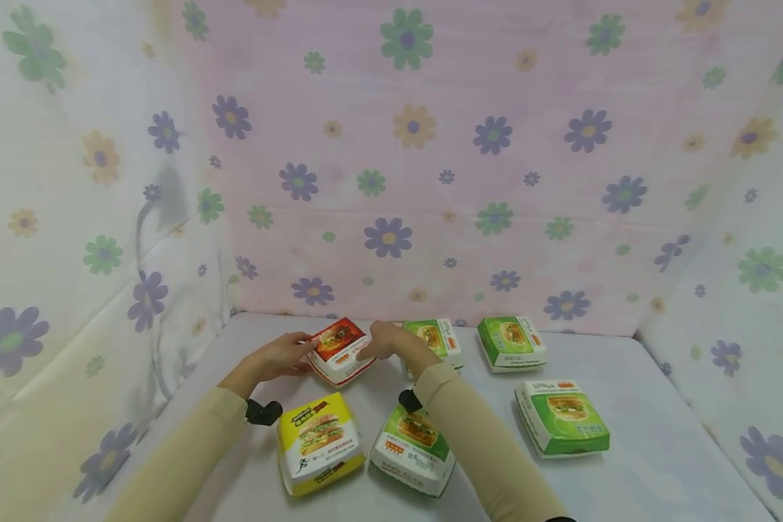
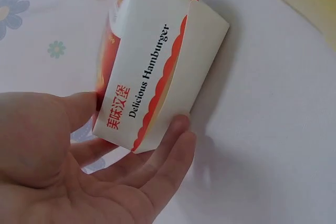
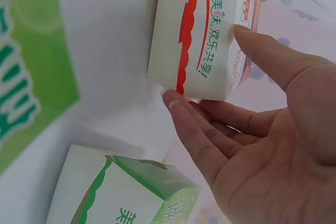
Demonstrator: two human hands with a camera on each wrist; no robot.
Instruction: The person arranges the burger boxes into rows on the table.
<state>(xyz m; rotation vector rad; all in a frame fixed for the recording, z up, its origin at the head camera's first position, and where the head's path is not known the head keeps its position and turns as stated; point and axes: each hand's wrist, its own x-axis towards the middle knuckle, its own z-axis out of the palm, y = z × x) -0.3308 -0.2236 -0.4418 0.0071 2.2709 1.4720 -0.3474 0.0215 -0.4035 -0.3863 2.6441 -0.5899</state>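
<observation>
A red-and-white hamburger box sits toward the back left of the table, between both hands. My left hand grips its left end; in the left wrist view the thumb lies at the lid's edge and the fingers curl under the printed side. At the opposite end my right hand holds the box, thumb on top and fingertips at the lower side. The lid is closed. Whether the base touches the table is unclear.
Nearer the front stand a yellow-and-white burger box and a green-and-white one, partly under the right sleeve. Another green box is just right of the right hand. Two more green boxes stand farther right. Flowered cloth encloses the table.
</observation>
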